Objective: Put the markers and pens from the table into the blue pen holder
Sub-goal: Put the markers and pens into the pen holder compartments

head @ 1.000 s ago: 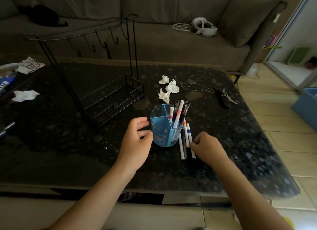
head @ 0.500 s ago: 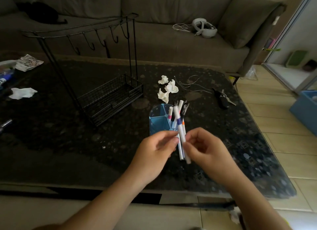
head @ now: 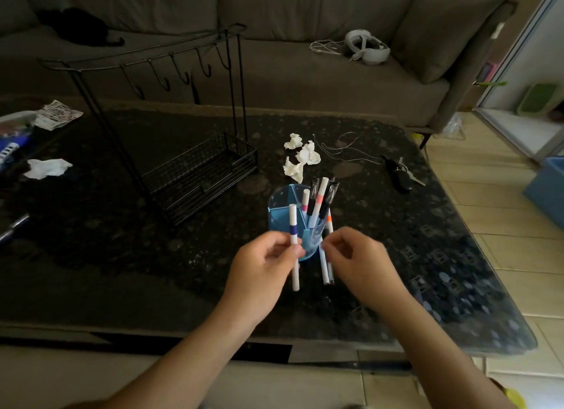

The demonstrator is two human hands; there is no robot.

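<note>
The blue pen holder (head: 282,216) stands mid-table with several markers and pens (head: 319,201) upright in it. My left hand (head: 262,268) holds a white marker with a purple band (head: 294,244) nearly upright, just in front of the holder. My right hand (head: 357,262) is beside the holder's right side, fingers curled with nothing seen in them. Two white markers (head: 326,268) lie on the table between my hands, one with an orange band.
A black wire rack with hooks and a basket (head: 198,173) stands left of the holder. Crumpled tissues (head: 300,158), a thin cord (head: 341,149) and keys (head: 399,173) lie behind it. Another tissue (head: 47,168) sits far left. A sofa (head: 274,57) is beyond the dark table (head: 122,256).
My right hand picked a purple-banded marker off the table and passed it to my left hand. My left hand now holds it alone; my right hand has drawn away to the right.
</note>
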